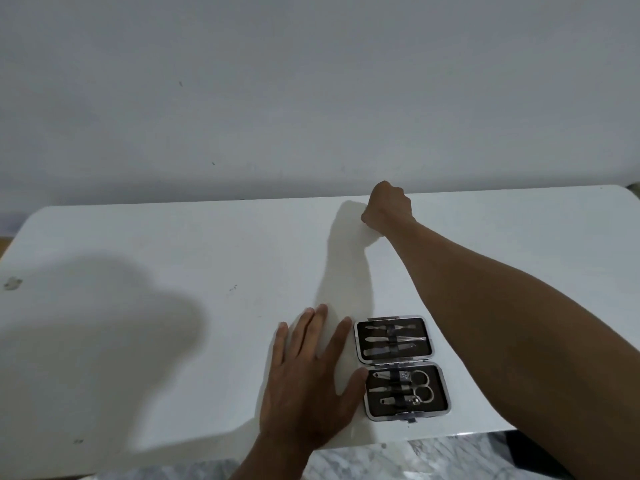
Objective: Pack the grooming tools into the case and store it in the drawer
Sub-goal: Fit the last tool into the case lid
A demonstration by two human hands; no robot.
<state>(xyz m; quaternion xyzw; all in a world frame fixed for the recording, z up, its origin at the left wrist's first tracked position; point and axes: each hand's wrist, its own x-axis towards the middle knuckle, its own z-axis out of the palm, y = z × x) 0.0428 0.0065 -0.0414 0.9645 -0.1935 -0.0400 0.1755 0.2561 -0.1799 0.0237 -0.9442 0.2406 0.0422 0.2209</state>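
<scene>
Pale grey wall point(311, 81) behind a white desk point(138, 244), seen from above; marbled floor point(433, 459) shows below the desk's near edge.

Case point(391, 361): lies open and flat on the desk, close to the near edge and right of centre, its 2 dark-lined halves hinged one behind the other. Grooming tools point(391, 339) sit in rows under a strap in the far half. The near half holds scissors point(422, 386) and further small metal pieces, likewise strapped.

Left hand point(308, 386): rests palm down on the desk just left of the case, fingers straight and spread, gripping nothing. Its thumb point(356, 379) touches the left rim of the near half.

Right hand point(388, 209): reaches over the case to the desk's far edge, well apart from the case, the forearm passing above the case's right side. Only its back is seen, with fingers curled under; whether they grasp anything cannot be told.

Dark shadows fall across the desk's left part and beneath the right arm. 1 small scuff point(13, 283) marks the left edge.
</scene>
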